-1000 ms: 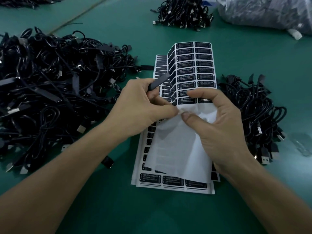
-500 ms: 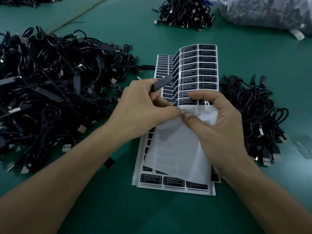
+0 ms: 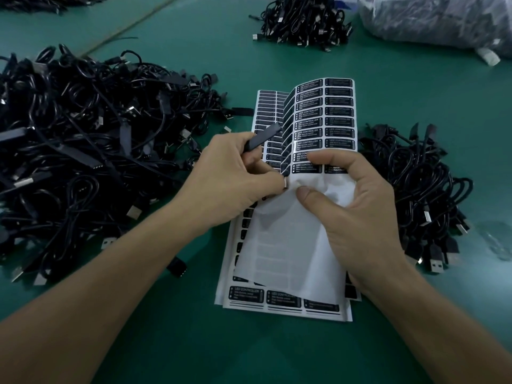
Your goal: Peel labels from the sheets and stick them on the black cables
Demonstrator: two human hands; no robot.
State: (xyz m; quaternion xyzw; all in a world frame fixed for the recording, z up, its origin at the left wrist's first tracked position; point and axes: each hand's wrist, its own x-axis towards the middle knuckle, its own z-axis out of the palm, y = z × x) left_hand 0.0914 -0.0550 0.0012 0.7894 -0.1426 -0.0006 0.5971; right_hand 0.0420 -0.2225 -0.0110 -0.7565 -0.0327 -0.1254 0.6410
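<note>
Label sheet [image 3: 324, 117]: bent, pinched by right hand [image 3: 357, 206]. Lowest label [image 3: 306, 168] runs left-right, and its left corner meets the curled left hand [image 3: 230, 176], which grips a black cable end [image 3: 263, 138].

One wide-angle camera on the person's head faces forward and down, close over the label sheets [image 3: 282, 299] lying mid-scene on the green table [image 3: 177, 347].

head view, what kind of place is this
Probably a factory packing bench: heaps of identical black cables on a green worktop, stacked sheets of LED controller labels, and a bulk plastic bag behind.
</note>
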